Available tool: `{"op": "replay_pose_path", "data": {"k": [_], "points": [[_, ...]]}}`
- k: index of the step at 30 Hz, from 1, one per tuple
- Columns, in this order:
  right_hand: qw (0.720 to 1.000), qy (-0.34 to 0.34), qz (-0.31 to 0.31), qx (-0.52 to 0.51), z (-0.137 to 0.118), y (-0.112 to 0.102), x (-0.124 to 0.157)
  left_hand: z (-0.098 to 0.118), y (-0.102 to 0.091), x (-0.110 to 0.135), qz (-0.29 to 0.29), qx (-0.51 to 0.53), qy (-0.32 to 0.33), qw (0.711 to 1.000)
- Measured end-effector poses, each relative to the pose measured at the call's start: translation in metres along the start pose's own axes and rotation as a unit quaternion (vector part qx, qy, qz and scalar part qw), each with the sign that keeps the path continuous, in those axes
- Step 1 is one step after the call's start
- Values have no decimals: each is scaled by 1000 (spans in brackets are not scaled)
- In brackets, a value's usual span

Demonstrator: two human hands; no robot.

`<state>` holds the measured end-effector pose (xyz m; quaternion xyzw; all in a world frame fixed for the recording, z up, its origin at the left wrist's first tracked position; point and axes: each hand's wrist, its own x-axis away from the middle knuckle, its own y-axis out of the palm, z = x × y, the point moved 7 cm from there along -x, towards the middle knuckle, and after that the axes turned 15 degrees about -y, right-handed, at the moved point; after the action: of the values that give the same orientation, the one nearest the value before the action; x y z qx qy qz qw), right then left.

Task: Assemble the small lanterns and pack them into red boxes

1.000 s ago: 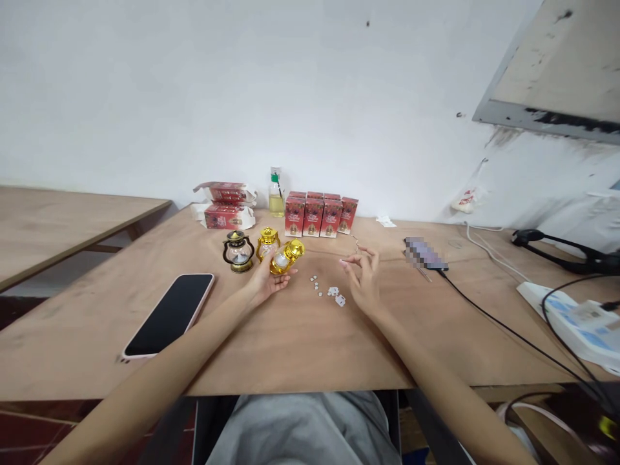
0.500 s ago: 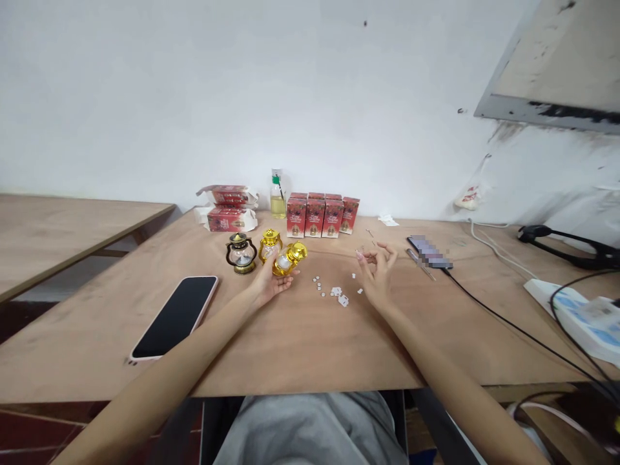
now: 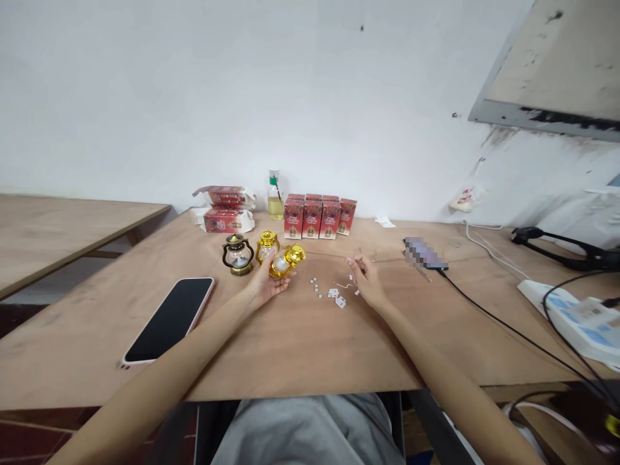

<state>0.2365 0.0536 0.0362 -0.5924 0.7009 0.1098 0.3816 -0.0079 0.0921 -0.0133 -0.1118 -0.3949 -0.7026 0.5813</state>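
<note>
My left hand (image 3: 265,286) is closed around a small gold lantern (image 3: 287,261), which leans over to the right with its clear globe showing. Just behind that hand stands a second gold lantern (image 3: 267,244), partly covered by the thumb. A dark bronze lantern (image 3: 238,256) is upright to the left. My right hand (image 3: 366,279) is pinched over the table, fingertips together; what they hold is too small to make out. Below its fingers shows a thin, pale, bent wire-like piece (image 3: 343,285). Between the hands lie several small round pieces (image 3: 316,289) and white bits (image 3: 340,301).
Several red boxes (image 3: 311,219) stand near the wall, beside a green-capped bottle (image 3: 276,201) of yellow liquid. Opened red cartons (image 3: 227,219) lie left. A phone (image 3: 169,320) is front left; another phone (image 3: 425,253), cabled, lies right, near a power strip (image 3: 571,320) and black glasses (image 3: 566,248).
My right hand has moved slightly left and its fingers have drawn into a pinch. A thin wire-like piece now shows beneath them. The left hand still holds the tilted gold lantern.
</note>
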Motion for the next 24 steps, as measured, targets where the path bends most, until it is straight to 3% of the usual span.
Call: {"op": "replay_pose_path", "data": {"k": [10,18,24], "points": [[987,45,-38,147,30,-3,-1,0,1,4,5,2,-1,1000],[950,5,-172,262,30,7,6,0,5,13,38,14,-3,999],[942,-59,-153,293,27,6,7,1,9,18,47,-5,28,998]]}}
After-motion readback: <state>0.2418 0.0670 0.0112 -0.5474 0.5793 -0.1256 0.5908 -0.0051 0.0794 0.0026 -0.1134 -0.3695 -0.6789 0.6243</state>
